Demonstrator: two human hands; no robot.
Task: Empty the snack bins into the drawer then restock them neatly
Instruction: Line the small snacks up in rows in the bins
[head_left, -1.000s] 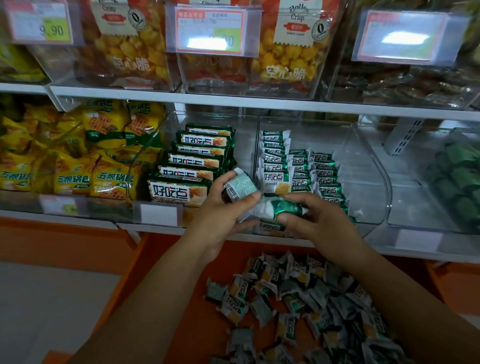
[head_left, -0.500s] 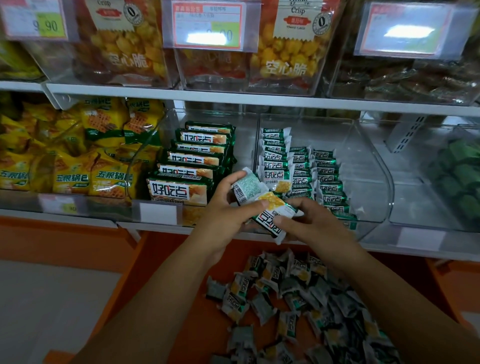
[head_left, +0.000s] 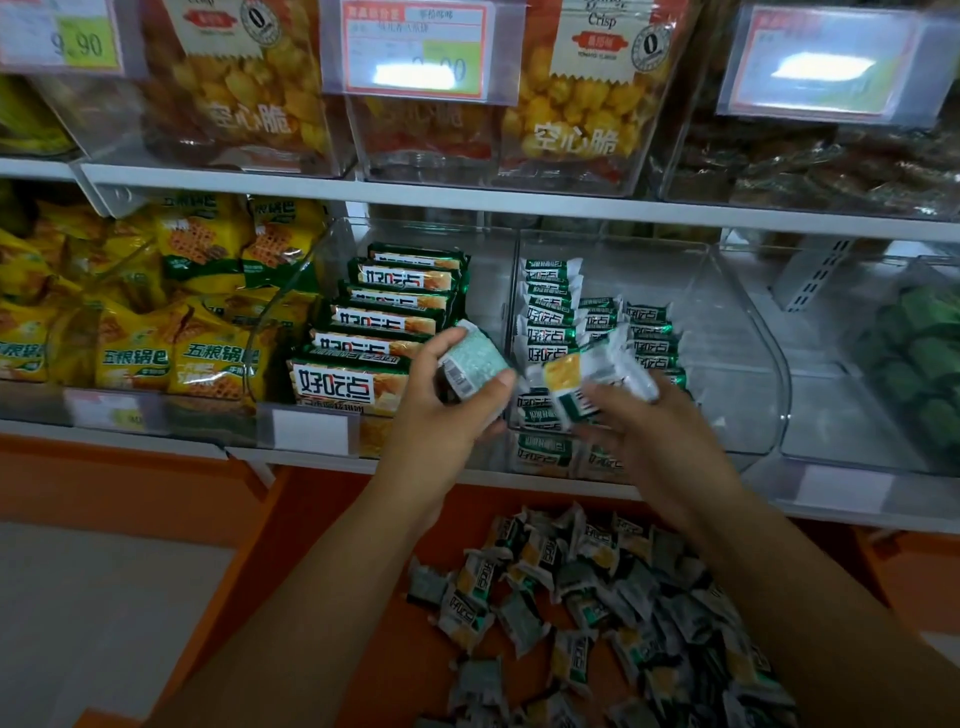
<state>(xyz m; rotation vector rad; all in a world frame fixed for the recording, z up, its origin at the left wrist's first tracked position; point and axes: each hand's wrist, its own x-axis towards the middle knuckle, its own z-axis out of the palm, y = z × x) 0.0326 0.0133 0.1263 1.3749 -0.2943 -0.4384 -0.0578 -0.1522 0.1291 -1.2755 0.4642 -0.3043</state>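
My left hand (head_left: 447, 415) gripped one small packet (head_left: 475, 364), barcode side up, between thumb and curled fingers. My right hand (head_left: 649, 436), near it but apart, pinched a second packet (head_left: 587, 382) at the front of the clear bin (head_left: 753, 364); I could not tell whether more lay behind it. Inside that bin, upright rows of packets (head_left: 550, 312) occupied the left portion only. Below the shelf (head_left: 519, 205), the orange drawer (head_left: 400, 670) held the loose pile (head_left: 597, 597) awaiting restocking. The neighbouring bin on the left carried larger packs (head_left: 358, 384) of similar print. Assessment: restocking was under way and well short of complete. Likely faults: the slick wrappers could slip from a light pinch and fall back into the drawer. Pushing a packet in too firmly could topple the standing rows, since nothing braced them on the right. The left packet faced back-up, so placing it without turning would spoil the uniform facing. A reach too far left could land it among the larger packs.
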